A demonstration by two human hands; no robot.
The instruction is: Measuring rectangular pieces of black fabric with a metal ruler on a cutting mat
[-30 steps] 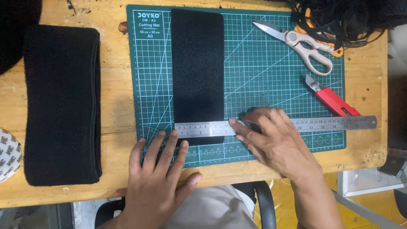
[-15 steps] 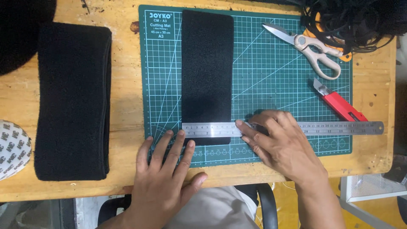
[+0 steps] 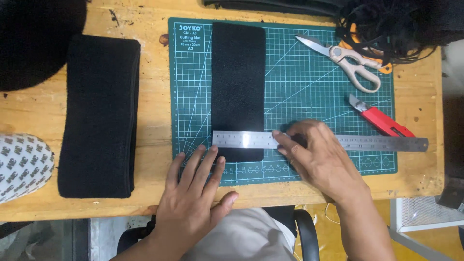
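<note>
A black fabric strip (image 3: 238,82) lies lengthwise on a green cutting mat (image 3: 299,96). A steel ruler (image 3: 241,139) lies across the strip's near end and runs right past the mat. My right hand (image 3: 316,154) presses down on the ruler with fingers spread, just right of the strip. My left hand (image 3: 195,198) rests flat on the mat's near-left corner, fingertips touching the strip's near end below the ruler. Neither hand grips anything.
A wider folded black fabric (image 3: 100,116) lies left of the mat on the wooden table (image 3: 154,111). Scissors (image 3: 348,60) and a red utility knife (image 3: 382,118) sit at the mat's right. Black cords (image 3: 386,24) pile at the back right. A patterned white object (image 3: 19,164) sits far left.
The view has shifted slightly, so everything sits further right in the frame. Both hands and the ruler stay in the same places on the mat.
</note>
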